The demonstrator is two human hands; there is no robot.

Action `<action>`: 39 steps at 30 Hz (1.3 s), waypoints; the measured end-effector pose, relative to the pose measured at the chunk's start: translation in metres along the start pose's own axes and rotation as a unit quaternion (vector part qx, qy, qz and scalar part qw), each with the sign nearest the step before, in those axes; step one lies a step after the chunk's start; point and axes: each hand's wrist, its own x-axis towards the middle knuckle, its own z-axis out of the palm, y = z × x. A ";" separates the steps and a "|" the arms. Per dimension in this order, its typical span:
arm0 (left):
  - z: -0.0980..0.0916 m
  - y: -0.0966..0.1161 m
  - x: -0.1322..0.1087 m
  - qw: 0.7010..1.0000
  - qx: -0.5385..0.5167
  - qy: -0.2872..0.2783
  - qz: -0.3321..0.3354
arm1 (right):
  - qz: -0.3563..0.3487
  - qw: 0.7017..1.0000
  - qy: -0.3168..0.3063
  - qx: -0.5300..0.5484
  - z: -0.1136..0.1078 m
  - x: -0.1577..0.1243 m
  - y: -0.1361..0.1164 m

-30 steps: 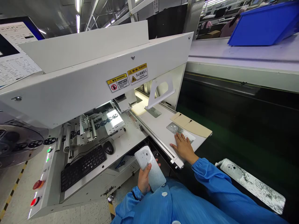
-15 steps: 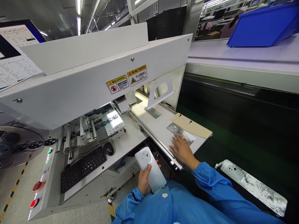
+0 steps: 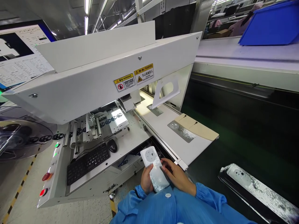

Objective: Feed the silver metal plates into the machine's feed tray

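My left hand (image 3: pixel 147 180) grips a silvery-white phone back cover (image 3: pixel 157 174) with a round camera area, thumb lying across its face. It may be a stack of several; I cannot tell. The curled fingers of my right hand (image 3: pixel 177 178) pinch the same cover at its right edge. Beyond my hands, another phone back cover (image 3: pixel 182 131) lies flat on the white slide plate (image 3: pixel 181 152), beside a beige block (image 3: pixel 198 126). A further cover (image 3: pixel 156 110) sits deeper on that plate, near the machine's opening.
The white machine (image 3: pixel 102 84) with warning labels stands ahead. A keyboard (image 3: pixel 90 163) and a mouse (image 3: pixel 112 145) rest on its ledge. At right, more patterned covers (image 3: pixel 263 186) lie on the dark belt (image 3: pixel 233 124). A blue bin (image 3: pixel 268 26) stands on the shelf.
My right hand has left the cover on the slide plate and come back to the held cover's right edge. The view has turned slightly left.
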 end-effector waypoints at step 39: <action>-0.001 0.004 -0.008 0.999 0.000 -0.035 0.018 | 0.016 0.998 -0.051 0.035 0.007 -0.003 0.001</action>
